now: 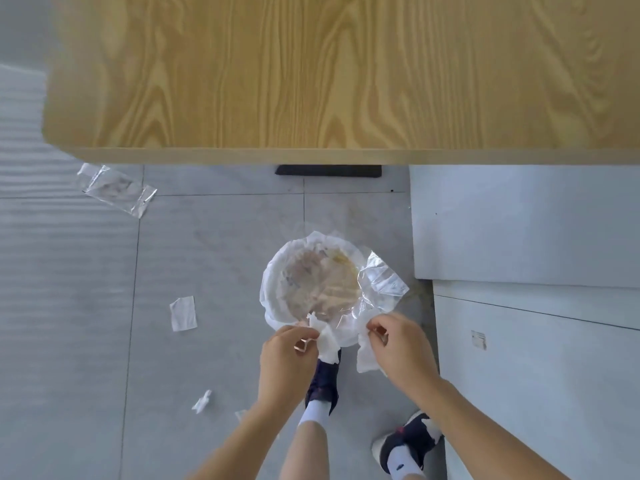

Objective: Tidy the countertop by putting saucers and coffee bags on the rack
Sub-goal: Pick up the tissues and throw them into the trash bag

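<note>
Both the left hand (pixel 289 351) and right hand (pixel 391 341) pinch torn white paper wrapping (pixel 367 358) around a round saucer in clear plastic film (pixel 320 284), held over the grey tiled floor (pixel 207 254), apparently to unwrap it.

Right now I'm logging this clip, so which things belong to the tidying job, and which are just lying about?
Job in hand:
- wrapped saucer, held over the floor
- left hand and right hand, both pinching its white wrapping
- wooden countertop

Lying about:
- clear plastic wrapper on the floor
- paper scraps
</note>
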